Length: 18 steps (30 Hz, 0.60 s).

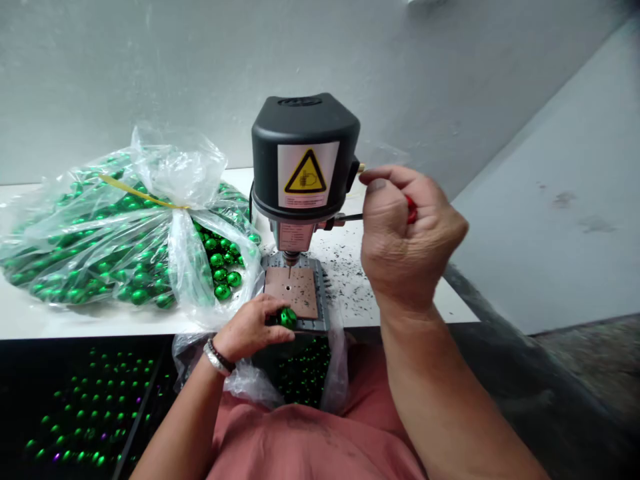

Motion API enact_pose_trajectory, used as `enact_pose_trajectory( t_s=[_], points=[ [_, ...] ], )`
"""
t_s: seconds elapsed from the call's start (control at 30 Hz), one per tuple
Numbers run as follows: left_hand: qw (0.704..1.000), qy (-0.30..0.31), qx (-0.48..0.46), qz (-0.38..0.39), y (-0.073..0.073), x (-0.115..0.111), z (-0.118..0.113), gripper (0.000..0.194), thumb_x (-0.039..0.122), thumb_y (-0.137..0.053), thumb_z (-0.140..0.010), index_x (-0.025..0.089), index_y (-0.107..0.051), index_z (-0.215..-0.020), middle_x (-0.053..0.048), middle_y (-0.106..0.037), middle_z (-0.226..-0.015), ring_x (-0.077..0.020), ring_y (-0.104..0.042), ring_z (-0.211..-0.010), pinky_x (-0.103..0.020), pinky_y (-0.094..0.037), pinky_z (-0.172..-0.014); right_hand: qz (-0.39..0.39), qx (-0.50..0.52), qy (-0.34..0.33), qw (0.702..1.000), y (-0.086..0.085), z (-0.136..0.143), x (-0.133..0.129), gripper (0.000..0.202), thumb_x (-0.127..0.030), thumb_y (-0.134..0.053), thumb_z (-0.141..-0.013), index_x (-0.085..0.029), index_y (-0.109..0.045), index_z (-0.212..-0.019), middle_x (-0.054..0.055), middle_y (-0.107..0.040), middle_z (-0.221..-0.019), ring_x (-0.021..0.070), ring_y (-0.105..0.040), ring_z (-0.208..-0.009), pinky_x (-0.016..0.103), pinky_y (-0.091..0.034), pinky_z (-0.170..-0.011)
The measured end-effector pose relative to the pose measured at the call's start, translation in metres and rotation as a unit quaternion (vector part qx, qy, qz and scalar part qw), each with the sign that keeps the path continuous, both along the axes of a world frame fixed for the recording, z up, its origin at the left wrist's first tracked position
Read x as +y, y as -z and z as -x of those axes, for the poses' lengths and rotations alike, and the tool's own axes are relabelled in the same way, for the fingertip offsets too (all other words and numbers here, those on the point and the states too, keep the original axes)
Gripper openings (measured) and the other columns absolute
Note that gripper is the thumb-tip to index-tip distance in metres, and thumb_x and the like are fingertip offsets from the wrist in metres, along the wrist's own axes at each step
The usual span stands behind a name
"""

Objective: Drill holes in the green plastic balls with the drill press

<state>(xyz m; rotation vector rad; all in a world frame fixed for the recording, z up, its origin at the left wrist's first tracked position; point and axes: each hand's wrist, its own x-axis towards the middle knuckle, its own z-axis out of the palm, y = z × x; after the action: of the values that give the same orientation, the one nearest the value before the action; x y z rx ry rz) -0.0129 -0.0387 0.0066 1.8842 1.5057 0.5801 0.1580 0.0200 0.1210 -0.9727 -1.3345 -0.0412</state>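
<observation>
Green ball (pixel 288 317), pinched between left fingers (pixel 271 305)

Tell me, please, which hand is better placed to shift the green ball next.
Probably the left hand: it holds the ball at the front of the plate, while the right hand grips the lever.

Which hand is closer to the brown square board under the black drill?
Left. The left hand is at the near edge of the brown square board; the right hand is higher, off to its right.
</observation>
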Motion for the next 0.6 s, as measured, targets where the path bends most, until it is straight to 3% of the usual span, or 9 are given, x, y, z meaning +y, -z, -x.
enact_pose_trajectory(
  t_s=[0.07,0.13,0.2,0.27,0.43,0.53,0.6],
  points=[
    [1.0,-0.004,0.005,0.004,-0.005,-0.006,0.012,0.054,0.043,-0.068,-0.066,0.02,-0.061,-0.115,-0.007,-0.063,-0.099,-0.0179,-0.059,-0.086,-0.029,-0.048,-0.079,-0.004,-0.002,-0.003,1.0,0.003,0.0,-0.001,0.02,-0.026,-0.046,-0.083,-0.019,-0.065,-0.085,-0.004,-0.054,-0.059,0.0029,-0.044,-0.048,0.018,-0.039,-0.049],
    [0.991,-0.114,0.051,-0.056,-0.005,-0.003,0.025,0.046,0.044,-0.057,-0.077,0.017,-0.061,-0.114,-0.009,-0.063,-0.099,-0.0187,-0.058,-0.087,-0.031,-0.047,-0.081,-0.006,-0.002,-0.003,1.0,0.004,0.0,-0.001,0.02,-0.026,-0.046,-0.083,-0.019,-0.065,-0.086,-0.004,-0.055,-0.061,0.0031,-0.045,-0.05,0.018,-0.04,-0.05],
    [0.951,-0.246,0.135,-0.133,0.003,0.009,0.038,0.038,0.036,-0.046,-0.084,0.013,-0.064,-0.108,-0.013,-0.061,-0.103,-0.0222,-0.056,-0.098,-0.035,-0.043,-0.091,-0.006,0.004,-0.005,1.0,0.004,0.0,-0.001,0.02,-0.026,-0.047,-0.083,-0.019,-0.065,-0.086,-0.004,-0.057,-0.063,0.003,-0.046,-0.051,0.018,-0.041,-0.051],
    [0.911,-0.313,0.224,-0.15,0.014,0.022,0.048,0.038,0.03,-0.048,-0.082,0.009,-0.062,-0.111,-0.018,-0.058,-0.109,-0.027,-0.052,-0.107,-0.039,-0.04,-0.095,-0.002,0.01,-0.006,1.0,0.003,0.0,-0.002,0.02,-0.026,-0.048,-0.082,-0.018,-0.065,-0.086,-0.004,-0.057,-0.063,0.0028,-0.046,-0.051,0.017,-0.041,-0.051],
    [0.917,-0.244,0.297,-0.104,0.043,0.039,0.049,0.044,0.022,-0.044,-0.082,0.014,-0.05,-0.125,-0.018,-0.055,-0.117,-0.0262,-0.056,-0.102,-0.038,-0.046,-0.086,0.003,0.02,-0.013,1.0,0.004,0.001,-0.003,0.017,-0.025,-0.049,-0.081,-0.019,-0.065,-0.085,-0.003,-0.062,-0.07,0.0032,-0.047,-0.053,0.018,-0.042,-0.052],
    [0.924,-0.256,0.265,-0.097,0.046,0.041,0.048,0.044,0.022,-0.045,-0.081,0.017,-0.05,-0.124,-0.018,-0.055,-0.115,-0.0261,-0.056,-0.101,-0.038,-0.046,-0.083,-0.004,0.028,-0.018,0.999,0.005,0.001,-0.003,0.018,-0.026,-0.049,-0.081,-0.019,-0.064,-0.085,-0.003,-0.063,-0.071,0.0029,-0.047,-0.053,0.017,-0.043,-0.053],
    [0.935,-0.285,0.187,-0.094,0.04,0.04,0.049,0.04,0.026,-0.05,-0.079,0.017,-0.054,-0.118,-0.015,-0.059,-0.106,-0.0248,-0.057,-0.096,-0.036,-0.045,-0.081,-0.002,0.031,-0.015,0.999,0.006,0.001,-0.003,0.018,-0.026,-0.049,-0.081,-0.018,-0.065,-0.085,-0.003,-0.061,-0.065,0.003,-0.046,-0.052,0.017,-0.042,-0.052]
  ],
)
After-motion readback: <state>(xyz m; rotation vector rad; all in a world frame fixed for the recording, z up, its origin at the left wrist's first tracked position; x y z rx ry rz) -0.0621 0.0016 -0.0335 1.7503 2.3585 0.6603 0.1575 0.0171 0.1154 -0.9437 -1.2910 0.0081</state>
